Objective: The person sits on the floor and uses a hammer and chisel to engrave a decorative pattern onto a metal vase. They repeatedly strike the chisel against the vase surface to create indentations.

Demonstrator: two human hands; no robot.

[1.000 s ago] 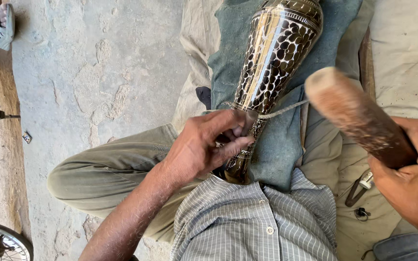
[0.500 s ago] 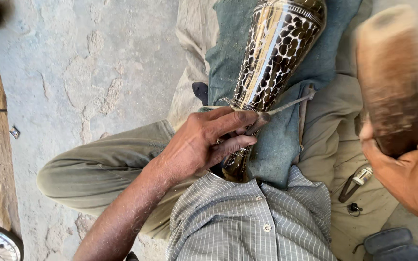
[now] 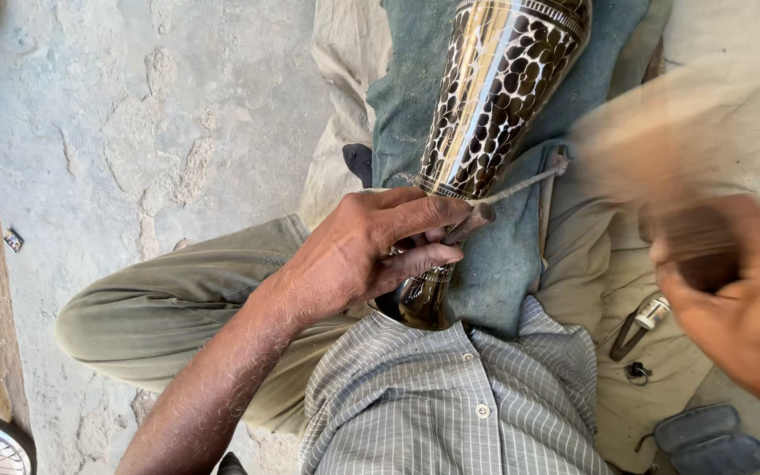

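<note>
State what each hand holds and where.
Left hand pinches a thin chisel by its lower end against the vase; right hand grips a blurred wooden mallet by its handle.

glossy metal vase point(image 3: 494, 97), rough cloth point(image 3: 415, 97)

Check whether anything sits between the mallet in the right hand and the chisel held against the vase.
Nothing visible does. The left hand pins the chisel against the vase, its struck end free over the blue cloth. The right hand holds the blurred mallet right of it, with only cloth showing between.
</note>
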